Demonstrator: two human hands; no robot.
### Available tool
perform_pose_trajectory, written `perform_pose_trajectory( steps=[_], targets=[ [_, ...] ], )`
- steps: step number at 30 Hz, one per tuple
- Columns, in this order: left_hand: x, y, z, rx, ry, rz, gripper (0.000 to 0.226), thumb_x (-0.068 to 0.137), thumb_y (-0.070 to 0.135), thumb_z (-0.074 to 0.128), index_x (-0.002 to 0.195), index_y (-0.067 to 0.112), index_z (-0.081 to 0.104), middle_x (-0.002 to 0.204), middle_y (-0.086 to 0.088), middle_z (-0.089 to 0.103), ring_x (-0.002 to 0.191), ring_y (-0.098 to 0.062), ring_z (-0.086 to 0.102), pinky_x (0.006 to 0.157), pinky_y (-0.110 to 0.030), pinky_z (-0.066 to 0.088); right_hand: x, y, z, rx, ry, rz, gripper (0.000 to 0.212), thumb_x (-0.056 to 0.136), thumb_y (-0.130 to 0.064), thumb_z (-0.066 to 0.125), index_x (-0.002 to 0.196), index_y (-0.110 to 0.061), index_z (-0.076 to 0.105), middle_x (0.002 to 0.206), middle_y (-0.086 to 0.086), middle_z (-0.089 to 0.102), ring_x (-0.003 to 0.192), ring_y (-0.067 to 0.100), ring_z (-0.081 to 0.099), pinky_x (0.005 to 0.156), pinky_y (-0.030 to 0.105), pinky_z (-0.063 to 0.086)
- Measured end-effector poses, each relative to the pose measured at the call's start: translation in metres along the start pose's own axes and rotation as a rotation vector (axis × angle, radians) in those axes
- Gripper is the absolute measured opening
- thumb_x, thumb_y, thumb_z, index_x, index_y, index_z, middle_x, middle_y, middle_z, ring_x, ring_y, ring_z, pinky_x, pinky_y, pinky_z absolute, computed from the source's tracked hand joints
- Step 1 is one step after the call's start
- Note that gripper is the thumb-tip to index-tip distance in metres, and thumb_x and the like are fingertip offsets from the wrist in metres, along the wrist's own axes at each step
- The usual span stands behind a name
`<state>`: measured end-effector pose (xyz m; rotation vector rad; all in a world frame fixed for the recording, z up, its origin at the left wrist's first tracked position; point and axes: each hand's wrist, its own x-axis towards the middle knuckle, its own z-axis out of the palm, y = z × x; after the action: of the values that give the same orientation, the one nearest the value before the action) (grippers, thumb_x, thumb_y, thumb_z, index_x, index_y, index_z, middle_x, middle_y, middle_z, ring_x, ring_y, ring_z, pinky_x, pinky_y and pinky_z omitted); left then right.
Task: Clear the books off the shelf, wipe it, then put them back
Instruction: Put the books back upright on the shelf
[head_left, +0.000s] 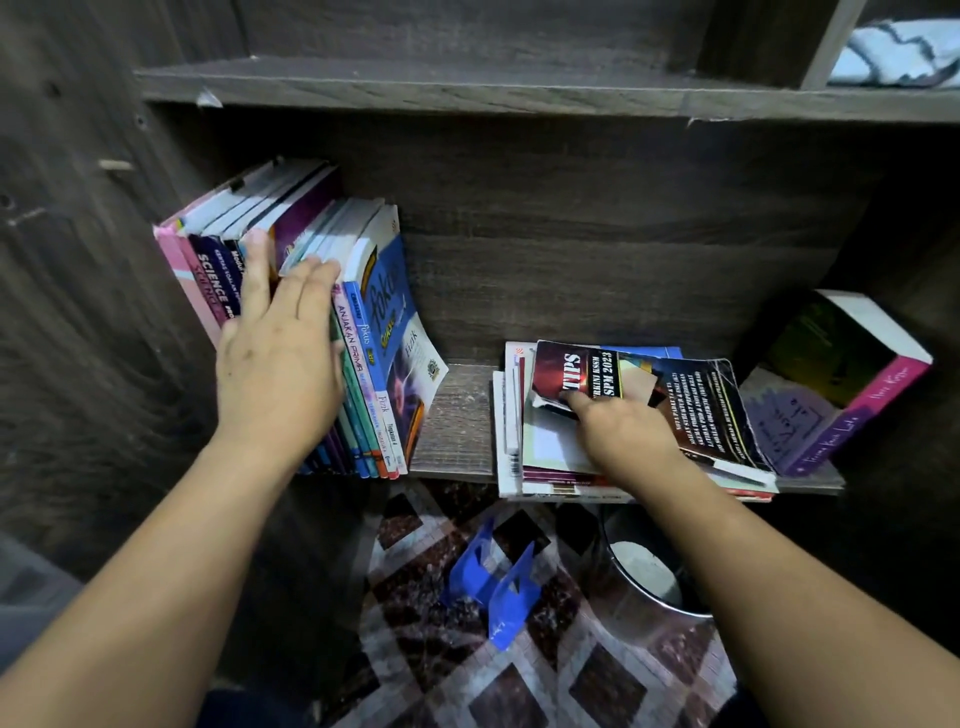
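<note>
We see the left hand (278, 353) laid flat with straight fingers against the spines of a row of upright books (311, 312) at the left end of the shelf (457, 421); the pink and Science spines stand just left of its thumb, and the blue Fokus book (395, 322) leans just right of its fingertips. Well to the right of that hand, across a bare strip of shelf, the right hand (623, 431) rests on a flat stack (545, 457), its fingers curled onto the lower edge of the dark Tips book (649, 395) on top; we cannot tell whether the thumb is under the cover. Further right of this hand a thick book (841, 384) with a pink spine leans against the shelf's side wall. Below both hands, on the patterned floor (519, 675), lie a blue bookend (493, 582) and, nearer the right forearm, a metal bin (649, 571). Above and right of the right hand, a striped cloth (898, 52) sits in an upper compartment.
</note>
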<state>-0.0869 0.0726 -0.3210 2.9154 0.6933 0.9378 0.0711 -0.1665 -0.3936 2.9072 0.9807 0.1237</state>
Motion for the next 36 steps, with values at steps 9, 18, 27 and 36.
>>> perform_pose_trajectory(
  steps=[9,18,27,36],
  targets=[
    [0.004,-0.007,-0.002,-0.096,0.231,-0.008,0.055,0.086,0.008,0.057,0.139,0.004,0.044,0.154,-0.017,0.028,0.147,-0.035,0.009,0.118,-0.05,0.013,0.007,-0.042,-0.058,0.496,0.584,0.123,0.045,0.099,-0.017,0.041,0.143,-0.026,0.039,0.117,0.013,0.063,0.095,0.043,0.059,0.067,0.038,0.03],
    [0.006,-0.015,0.003,-0.145,0.277,-0.026,0.05,0.082,-0.001,0.056,0.132,0.005,0.053,0.15,-0.011,0.037,0.146,-0.027,0.02,0.114,-0.033,0.023,0.04,-0.142,-0.078,1.184,0.809,0.132,0.04,0.099,-0.019,0.047,0.139,-0.021,0.049,0.104,0.014,0.071,0.092,0.034,0.064,0.074,0.031,0.041],
    [0.005,-0.014,0.003,-0.156,0.221,-0.051,0.042,0.085,0.002,0.056,0.126,0.009,0.06,0.154,-0.008,0.031,0.148,-0.024,0.014,0.101,-0.048,0.042,0.059,-0.158,-0.027,1.231,0.106,-0.245,0.053,0.105,-0.032,0.034,0.154,-0.034,0.015,0.152,0.0,0.039,0.133,0.014,0.041,0.106,0.021,0.031],
    [0.004,-0.009,0.006,-0.163,0.181,-0.035,0.041,0.091,0.022,0.052,0.133,0.019,0.051,0.156,-0.013,0.02,0.148,-0.03,0.004,0.109,-0.057,0.03,0.005,-0.048,-0.024,0.405,-0.161,-0.27,0.048,0.098,-0.031,0.05,0.145,-0.025,0.041,0.146,0.005,0.045,0.132,0.022,0.043,0.106,0.026,0.033]
  ],
)
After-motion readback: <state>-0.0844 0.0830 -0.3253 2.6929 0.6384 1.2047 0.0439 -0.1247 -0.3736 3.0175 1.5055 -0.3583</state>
